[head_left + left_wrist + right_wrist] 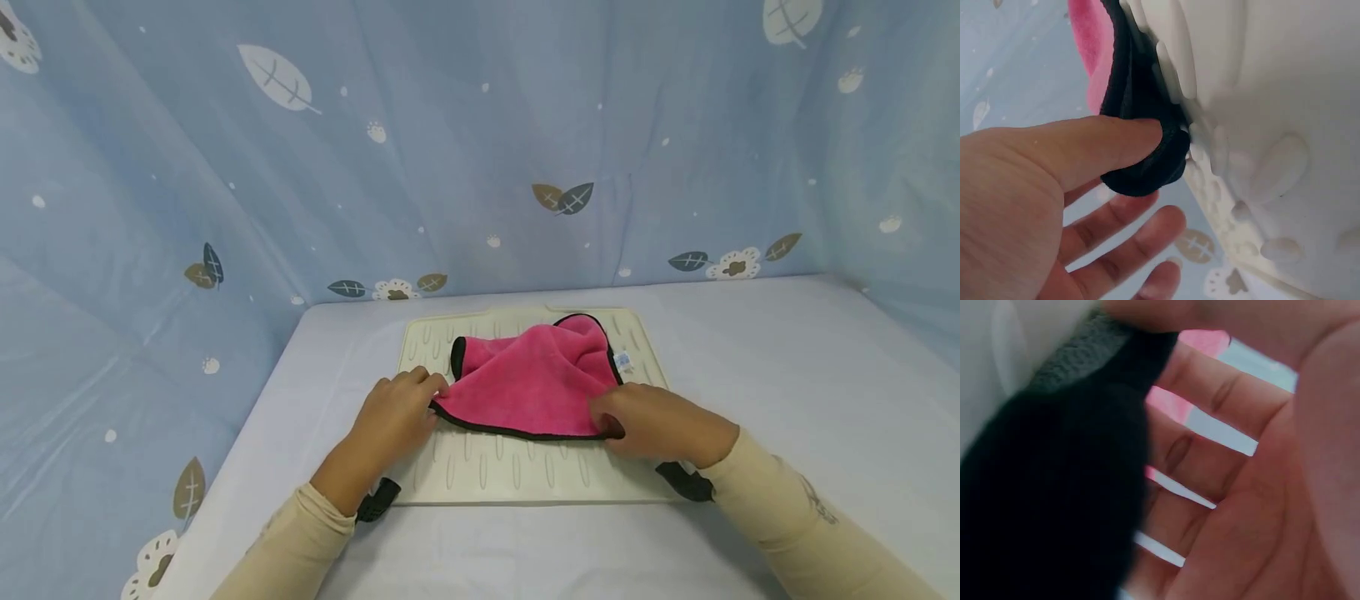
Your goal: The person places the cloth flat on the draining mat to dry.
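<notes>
1. On my far left, a blue curtain [97,333] printed with leaves and paw marks hangs alongside the white-covered counter [330,358]; it also runs behind and along the right.
2. Next I see a cream sleeve [288,542], with a small black block [378,500] just under the wrist.
3. The left hand [393,414] holds the cloth's near left corner. Up close, I see the thumb [1129,140] pressing on the black edging, the other fingers loosely spread below.
4. In the middle, a cream board [498,483] with raised oval bumps lies flat on the counter.
5. The pink cloth [536,383], edged in black, lies rumpled on that board between the hands; its far left end is folded over.
6. A small white tag [623,361] sticks out from the cloth's right side.
7. The right hand [652,421] pinches the near right corner; from that wrist I see thumb over dark edging, longer fingers stretched behind.
8. Another black block [684,482] sits under the right wrist, beside the other cream sleeve [802,517], which carries dark print.
</notes>
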`<state>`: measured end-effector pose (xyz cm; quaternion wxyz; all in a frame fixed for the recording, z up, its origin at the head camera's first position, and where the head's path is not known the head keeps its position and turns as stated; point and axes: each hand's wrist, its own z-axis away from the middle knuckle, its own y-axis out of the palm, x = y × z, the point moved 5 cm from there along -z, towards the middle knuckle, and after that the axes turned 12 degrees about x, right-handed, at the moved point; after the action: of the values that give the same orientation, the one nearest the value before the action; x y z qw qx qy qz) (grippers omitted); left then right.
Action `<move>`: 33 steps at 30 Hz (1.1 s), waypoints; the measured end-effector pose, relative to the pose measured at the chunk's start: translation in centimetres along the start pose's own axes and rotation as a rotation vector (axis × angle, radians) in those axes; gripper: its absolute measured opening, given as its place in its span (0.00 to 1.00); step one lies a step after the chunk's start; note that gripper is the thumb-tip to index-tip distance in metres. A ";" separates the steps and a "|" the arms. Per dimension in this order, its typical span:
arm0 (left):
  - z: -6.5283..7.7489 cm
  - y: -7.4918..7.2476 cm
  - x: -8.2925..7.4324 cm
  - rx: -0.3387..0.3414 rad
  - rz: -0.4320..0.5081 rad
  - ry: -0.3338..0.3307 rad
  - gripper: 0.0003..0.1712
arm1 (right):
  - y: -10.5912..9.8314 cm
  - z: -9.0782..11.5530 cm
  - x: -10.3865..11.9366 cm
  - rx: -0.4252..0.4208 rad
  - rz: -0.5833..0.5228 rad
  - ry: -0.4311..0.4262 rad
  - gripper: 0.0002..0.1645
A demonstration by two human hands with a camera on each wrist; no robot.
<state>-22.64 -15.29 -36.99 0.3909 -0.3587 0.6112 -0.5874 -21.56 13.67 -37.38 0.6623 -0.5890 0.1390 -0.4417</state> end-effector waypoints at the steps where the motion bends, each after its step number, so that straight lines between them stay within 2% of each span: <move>1: 0.0 0.1 -0.1 0.005 0.003 0.008 0.17 | 0.0 0.1 0.0 0.005 -0.001 -0.004 0.17; 5: 0.0 0.2 -0.1 -0.001 0.016 0.023 0.19 | 0.1 0.3 -0.2 0.016 -0.002 -0.002 0.18; 10: 0.0 0.0 -0.1 -0.012 0.013 0.028 0.18 | 0.0 0.7 -0.9 0.034 0.004 0.070 0.18; 14: 0.2 -0.8 -0.6 -0.057 0.021 0.092 0.16 | -0.2 0.8 -1.0 0.026 0.023 0.096 0.18; 17: 0.4 -1.2 -1.0 -0.056 0.041 0.160 0.15 | -0.1 0.4 -0.4 0.009 0.015 0.044 0.16; 21: 0.7 -1.4 -1.5 -0.015 0.069 0.233 0.13 | 0.4 0.0 0.5 -0.003 0.006 -0.045 0.12; 25: 0.8 -1.5 -1.9 0.020 0.095 0.291 0.12 | 0.7 -0.2 1.1 -0.029 0.024 -0.094 0.15; 29: 0.9 -1.4 -2.0 0.046 0.121 0.327 0.11 | 0.7 -0.3 1.3 -0.042 0.015 -0.124 0.19; 33: 1.2 -1.5 -1.8 0.055 0.129 0.333 0.10 | 0.4 0.0 1.2 -0.015 -0.035 -0.132 0.19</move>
<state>-20.85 -14.30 -35.41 0.3309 -0.2059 0.6728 -0.6288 -20.67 12.77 -37.35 0.6580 -0.6240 0.0881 -0.4122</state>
